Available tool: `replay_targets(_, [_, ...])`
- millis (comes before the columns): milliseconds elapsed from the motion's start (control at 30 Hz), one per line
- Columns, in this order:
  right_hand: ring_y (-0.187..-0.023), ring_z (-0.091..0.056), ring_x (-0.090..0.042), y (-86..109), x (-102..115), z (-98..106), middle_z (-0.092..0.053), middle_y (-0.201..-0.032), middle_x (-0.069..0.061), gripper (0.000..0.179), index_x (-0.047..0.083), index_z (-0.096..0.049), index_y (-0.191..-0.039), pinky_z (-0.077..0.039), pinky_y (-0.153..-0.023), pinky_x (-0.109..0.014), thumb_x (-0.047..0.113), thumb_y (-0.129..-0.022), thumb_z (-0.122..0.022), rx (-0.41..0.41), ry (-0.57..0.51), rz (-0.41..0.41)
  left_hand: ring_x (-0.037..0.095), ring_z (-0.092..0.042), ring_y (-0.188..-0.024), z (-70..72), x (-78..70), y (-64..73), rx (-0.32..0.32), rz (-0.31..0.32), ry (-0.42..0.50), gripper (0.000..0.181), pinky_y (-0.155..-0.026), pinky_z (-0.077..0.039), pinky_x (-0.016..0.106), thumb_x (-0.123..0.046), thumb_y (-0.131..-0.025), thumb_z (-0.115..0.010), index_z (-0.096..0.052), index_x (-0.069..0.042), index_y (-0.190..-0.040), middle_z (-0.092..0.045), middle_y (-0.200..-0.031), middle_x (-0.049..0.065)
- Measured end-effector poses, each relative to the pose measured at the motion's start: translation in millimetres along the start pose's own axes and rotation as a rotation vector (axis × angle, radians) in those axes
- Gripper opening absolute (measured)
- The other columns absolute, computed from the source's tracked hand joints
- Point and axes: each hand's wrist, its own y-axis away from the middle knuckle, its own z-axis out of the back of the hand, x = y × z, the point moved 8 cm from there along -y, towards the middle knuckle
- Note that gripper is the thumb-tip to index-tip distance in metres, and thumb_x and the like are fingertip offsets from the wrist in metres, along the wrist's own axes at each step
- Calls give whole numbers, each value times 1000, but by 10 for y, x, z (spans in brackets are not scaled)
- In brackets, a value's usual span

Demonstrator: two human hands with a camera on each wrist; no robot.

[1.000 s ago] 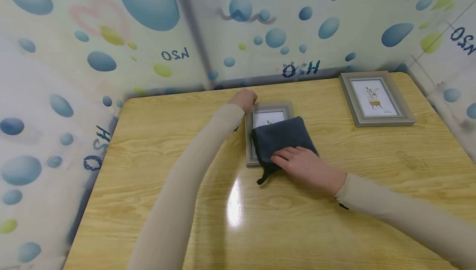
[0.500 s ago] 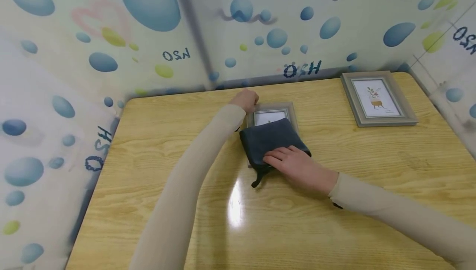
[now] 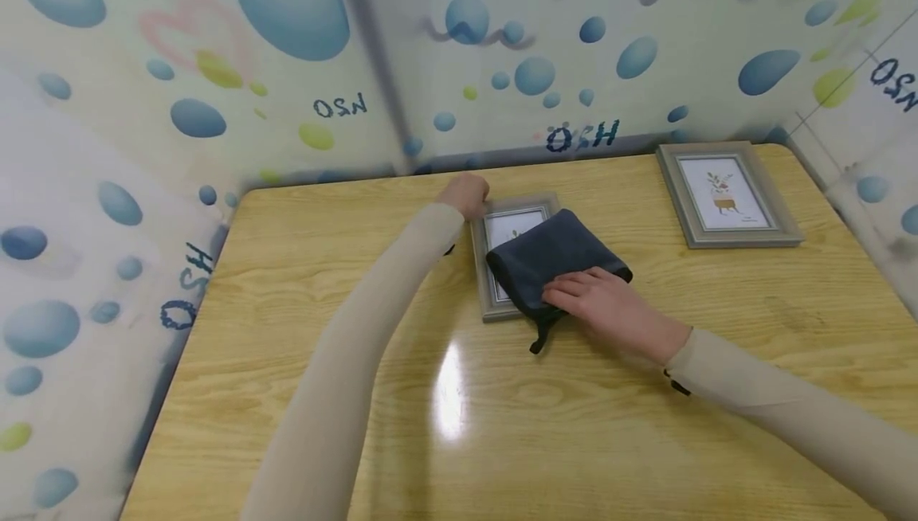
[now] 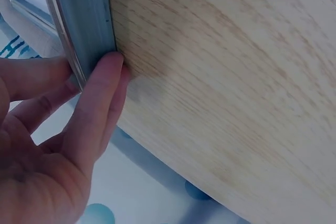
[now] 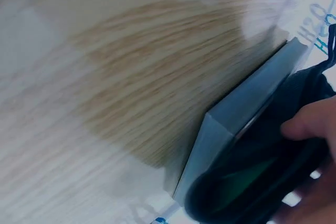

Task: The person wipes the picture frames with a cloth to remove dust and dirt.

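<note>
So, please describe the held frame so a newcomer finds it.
On the wooden table, find the dark cloth under the right hand. The grey frame is partly beneath it, its far-left corner gripped by the left hand. Unlike the uncovered frame to the right, it is held and partly hidden.

A framed picture (image 3: 727,193) lies (face up) at right on the wooden table (image 3: 315,266).

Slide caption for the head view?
Left hand grips a grey rectangular picture frame; right hand holds a folded dark-blue cloth partly over it.
</note>
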Motion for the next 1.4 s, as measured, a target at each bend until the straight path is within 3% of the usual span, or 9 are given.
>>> replay_targets(233, [-111, -56, -22, -171, 378, 4, -63, -120, -5, 37, 13, -67, -118, -45, -81, -37, 10, -82, -75, -95, 108, 304, 13, -22, -52, 71, 13, 2, -7, -4, 2, 41, -54, -28, 27, -2, -91, -57, -37, -11, -57, -25, -54, -1])
replay_targets(367, [-113, -52, -21, -328, 567, -107, -59, -123, -3, 33, 18, -67, -120, -42, -78, -35, 15, -87, -67, -102, 279, 394, 13, -31, -57, 60, -12, -11, 31, -13, -37, 30, -59, -32, 27, -2, -95, -55, -49, -9, -66, -37, -62, 0])
replay_targets(467, [-110, -51, -20, -388, 609, -174, -59, -122, 0, 30, 20, -68, -120, -41, -77, -34, 20, -90, -65, -108, 365, 398, 15, -38, -68, 39, -49, -12, 63, -29, -60, 18, -66, -35, 27, -1, -96, -53, -57, -6, -80, -48, -76, 3])
replay_targets(600, [-100, -51, -19, -324, 553, -173, -59, -115, 0, 28, 20, -71, -115, -41, -76, -33, 21, -88, -65, -122, 373, 376, 17, -40, -76, 34, -77, -12, 73, -29, -61, 13, -69, -36, 27, 2, -96, -52, -59, -5, -87, -53, -86, 5])
replay_targets(800, [-90, -49, -20, -16, 345, -84, -59, -108, -1, 28, 18, -73, -109, -39, -72, -34, 19, -81, -70, -69, 349, 338, 17, -43, -77, 31, -96, 8, 66, -27, -68, 14, -71, -38, 28, 1, -97, -52, -63, -3, -92, -60, -93, 8])
replay_targets(1067, [-94, -50, -23, 354, 61, -16, -59, -109, -5, 32, 13, -72, -106, -41, -73, -38, 9, -75, -73, -22, 312, 295, 19, -50, -85, 9, -65, 25, 46, -10, -87, 15, -79, -45, 30, -3, -98, -53, -67, -3, -101, -64, -104, 9])
replay_targets(1167, [-96, -52, -24, 323, 98, -25, -58, -111, -6, 24, 13, -72, -106, -42, -74, -38, 8, -85, -61, -55, 327, 324, 20, -51, -85, 7, -54, 28, 41, -21, -90, 14, -80, -46, 32, -3, -97, -53, -67, -2, -100, -64, -104, 10])
replay_targets(1300, [-95, -52, -23, 102, 283, -64, -58, -109, -5, 34, 14, -73, -107, -42, -73, -36, 12, -97, -41, -116, 347, 371, 20, -50, -81, 18, -54, 28, 26, -42, -99, 11, -77, -46, 32, -4, -96, -54, -65, -2, -93, -64, -97, 10])
replay_targets(1400, [-95, -52, -21, -123, 448, -109, -58, -108, -3, 27, 17, -73, -108, -42, -74, -35, 17, -96, -49, -149, 358, 392, 19, -49, -77, 18, -57, 4, 17, -48, -102, 11, -73, -44, 30, -6, -96, -55, -63, -4, -88, -61, -91, 8])
